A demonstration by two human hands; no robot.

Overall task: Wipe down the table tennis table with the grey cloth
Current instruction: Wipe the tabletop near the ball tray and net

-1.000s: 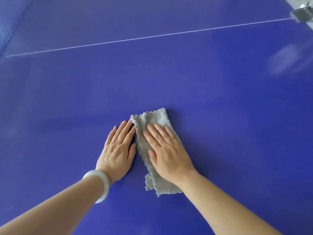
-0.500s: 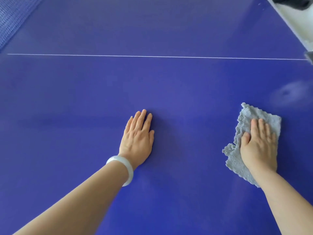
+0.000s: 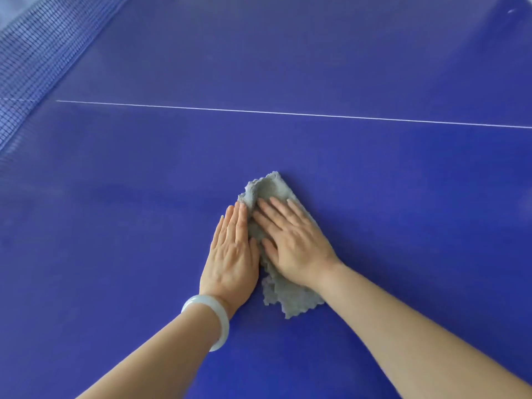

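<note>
Open blue counter (image 3: 403,226) stretches to the right, to the near left, and ahead past the white line (image 3: 288,113). The net (image 3: 34,61) stands along the far left, barring passage there. In the middle, the left grip (image 3: 233,254) and right grip (image 3: 293,243) lie flat together, the grey cloth (image 3: 270,188) under the right.

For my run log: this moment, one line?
right hand: flat on grey cloth; left hand: flat on table tennis table beside it
</note>
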